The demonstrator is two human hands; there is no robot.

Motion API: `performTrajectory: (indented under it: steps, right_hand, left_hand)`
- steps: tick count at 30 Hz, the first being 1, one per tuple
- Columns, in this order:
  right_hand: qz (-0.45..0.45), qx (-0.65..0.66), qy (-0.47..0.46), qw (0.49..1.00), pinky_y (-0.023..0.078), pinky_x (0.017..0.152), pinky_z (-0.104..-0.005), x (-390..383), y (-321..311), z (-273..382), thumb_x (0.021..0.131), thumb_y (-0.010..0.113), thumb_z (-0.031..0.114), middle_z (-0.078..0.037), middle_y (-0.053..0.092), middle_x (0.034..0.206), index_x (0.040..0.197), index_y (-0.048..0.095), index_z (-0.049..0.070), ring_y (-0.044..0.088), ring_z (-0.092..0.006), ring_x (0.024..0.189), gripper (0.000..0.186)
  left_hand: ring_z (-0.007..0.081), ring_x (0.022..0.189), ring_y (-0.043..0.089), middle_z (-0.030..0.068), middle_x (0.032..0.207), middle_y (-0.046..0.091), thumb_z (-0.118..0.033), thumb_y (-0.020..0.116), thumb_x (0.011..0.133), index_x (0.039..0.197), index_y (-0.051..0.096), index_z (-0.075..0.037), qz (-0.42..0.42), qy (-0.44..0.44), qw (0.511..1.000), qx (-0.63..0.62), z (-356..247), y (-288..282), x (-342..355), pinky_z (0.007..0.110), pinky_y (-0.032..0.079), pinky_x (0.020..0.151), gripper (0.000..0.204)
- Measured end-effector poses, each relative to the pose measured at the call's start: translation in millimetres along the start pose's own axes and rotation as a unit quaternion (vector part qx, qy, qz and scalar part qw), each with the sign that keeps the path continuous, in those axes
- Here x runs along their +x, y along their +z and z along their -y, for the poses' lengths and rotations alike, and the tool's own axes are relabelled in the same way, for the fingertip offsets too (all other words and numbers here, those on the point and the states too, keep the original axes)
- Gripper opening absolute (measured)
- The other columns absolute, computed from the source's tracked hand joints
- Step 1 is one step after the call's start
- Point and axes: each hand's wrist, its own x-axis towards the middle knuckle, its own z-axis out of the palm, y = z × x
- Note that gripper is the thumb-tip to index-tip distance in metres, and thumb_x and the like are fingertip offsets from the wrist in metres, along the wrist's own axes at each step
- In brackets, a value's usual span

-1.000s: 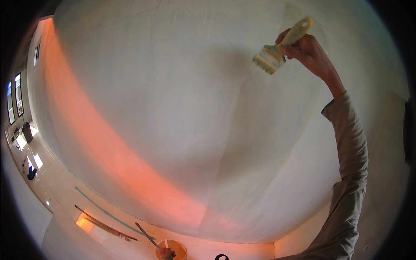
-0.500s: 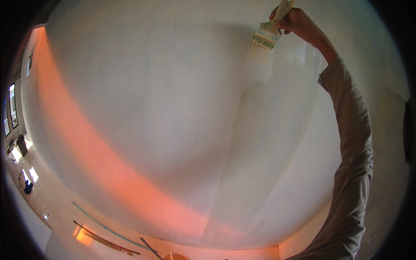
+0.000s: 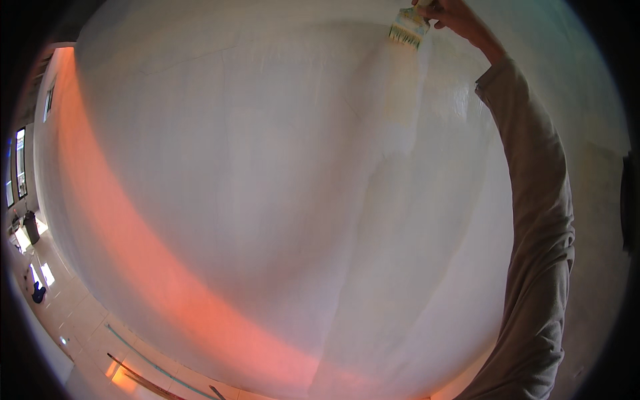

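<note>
High on the wall, my right hand (image 3: 451, 17) grips a wide paintbrush (image 3: 408, 28) by its handle, fingers wrapped round it. The bristles point down and rest on or very near the pale wall (image 3: 280, 173); the exact contact cannot be made out. Part of the handle is cut off by the upper edge. Below the brush a fresh wet streak runs down the wall, and a darker damp-looking band continues lower. A glossy patch shows under my wrist. My left hand is out of view.
A band of orange light crosses the wall from upper left to lower middle. On the tiled floor (image 3: 80, 320) at lower left lie a thin blue-green pole (image 3: 150, 360) and a brown stick (image 3: 143, 381). Farther off stand a dark bin (image 3: 31, 227) and windows (image 3: 21, 163).
My right hand and the paintbrush have moved up the wall. A pale wet streak now shows beneath the bristles. The view has tilted up slightly, so less of the floor shows.
</note>
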Motion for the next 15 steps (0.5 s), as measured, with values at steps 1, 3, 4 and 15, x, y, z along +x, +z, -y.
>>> performTrajectory:
  steps: [1,3,4,15]
  right_hand:
    - [-0.015,0.001,0.002,1.0,0.058,0.067,-0.0317,2,0,2,0.093,0.07,0.011,-0.009,0.072,0.094,0.11,0.07,-0.003,0.068,-0.0162,0.079,0.022]
    - [-0.032,0.002,-0.013,0.999,0.058,0.066,-0.0315,15,-1,-9,0.093,0.07,0.01,-0.009,0.072,0.094,0.109,0.07,-0.003,0.067,-0.0162,0.079,0.022]
    - [-0.039,0.002,-0.019,0.999,0.058,0.066,-0.0313,20,-1,-15,0.092,0.07,0.01,-0.01,0.072,0.094,0.109,0.07,-0.004,0.067,-0.0162,0.078,0.021]
    - [-0.11,-0.219,-0.169,0.955,0.056,0.082,-0.0412,-64,26,35,0.094,0.069,0.01,-0.015,0.075,0.107,0.111,0.072,0.001,0.072,-0.0339,0.095,0.02]
  left_hand:
    - [0.0172,0.054,0.057,0.0055,0.072,0.061,-0.012,0.057,0.095,0.131,0.058,-0.006,0.002,-0.001,1.0,0.001,-1,1,1,0.031,0.048,0.045,0.037]
    - [0.0172,0.054,0.057,0.0055,0.072,0.061,-0.012,0.057,0.094,0.131,0.058,-0.006,0.001,0.001,1.0,0.001,-3,5,5,0.031,0.048,0.046,0.037]
    - [0.0172,0.054,0.057,0.0055,0.072,0.061,-0.012,0.057,0.094,0.131,0.058,-0.006,0.001,0.001,1.0,0.001,-4,5,6,0.031,0.048,0.046,0.037]
    - [0.0171,0.054,0.057,0.0057,0.072,0.061,-0.011,0.058,0.094,0.133,0.057,-0.006,0.003,0.012,1.0,-0.011,11,-14,-14,0.031,0.048,0.046,0.039]
